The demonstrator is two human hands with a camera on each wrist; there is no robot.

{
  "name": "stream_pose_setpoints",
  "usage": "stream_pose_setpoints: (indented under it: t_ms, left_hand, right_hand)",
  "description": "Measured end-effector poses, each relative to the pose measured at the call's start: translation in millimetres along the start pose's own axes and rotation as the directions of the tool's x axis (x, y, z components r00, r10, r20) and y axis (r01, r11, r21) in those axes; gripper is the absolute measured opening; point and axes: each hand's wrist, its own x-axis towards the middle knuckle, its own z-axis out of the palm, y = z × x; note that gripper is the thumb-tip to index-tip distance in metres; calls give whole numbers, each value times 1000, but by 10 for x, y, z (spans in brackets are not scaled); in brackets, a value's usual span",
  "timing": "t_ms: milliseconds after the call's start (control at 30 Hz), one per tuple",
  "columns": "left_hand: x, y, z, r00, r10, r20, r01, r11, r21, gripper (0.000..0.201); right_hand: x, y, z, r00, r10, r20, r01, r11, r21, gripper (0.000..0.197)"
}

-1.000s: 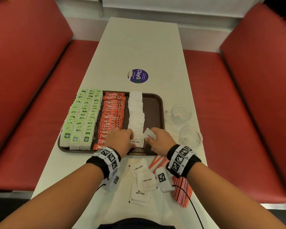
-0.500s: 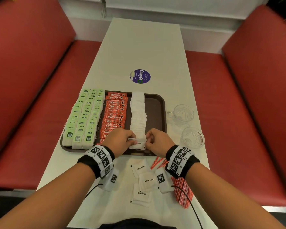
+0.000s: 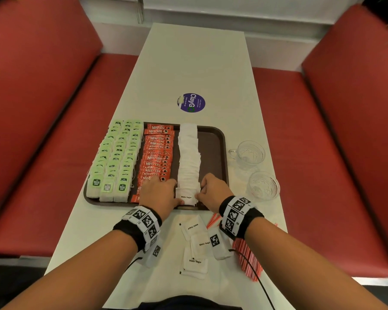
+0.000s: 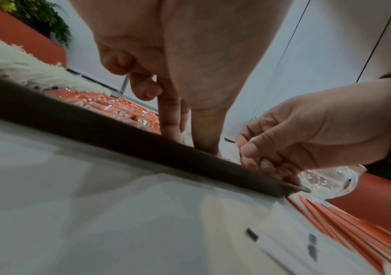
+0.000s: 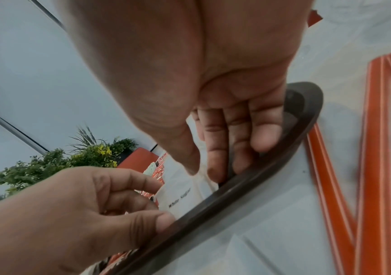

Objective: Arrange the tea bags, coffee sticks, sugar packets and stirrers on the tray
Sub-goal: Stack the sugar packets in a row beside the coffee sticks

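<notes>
A brown tray carries rows of green tea bags, orange coffee sticks and white sugar packets. At the near end of the sugar row stands a packet marked White Sugar. My left hand pinches its left edge with thumb and forefinger, and my right hand pinches its right edge. The right wrist view shows that packet just inside the tray rim, between the right hand and the left hand. Loose sugar packets and orange stirrers lie on the table near me.
Two glass cups stand right of the tray. A round purple sticker lies beyond it on the white table. Red bench seats run along both sides.
The right hand carried a sugar packet from the right side of the row to its near end. Both hands now hold it there, lower against the tray.
</notes>
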Motion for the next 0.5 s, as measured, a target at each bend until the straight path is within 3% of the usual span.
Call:
stream_pose_setpoints:
  t_ms: [100,300,500]
  left_hand:
    - [14,81,-34,999,29,36,-33,995,89,53]
    - [125,125,-67,997,8,73,-13,998,69,49]
    - [141,118,-155,997,27,72,-33,996,85,55]
  right_hand:
    - [35,-33,30,1000,-16,10,16,1000,0,24]
    - [103,-59,41,999,-11,-38,12,1000,16,30]
    - [68,-84,-6,1000,-27,-1,27,998,-59,24]
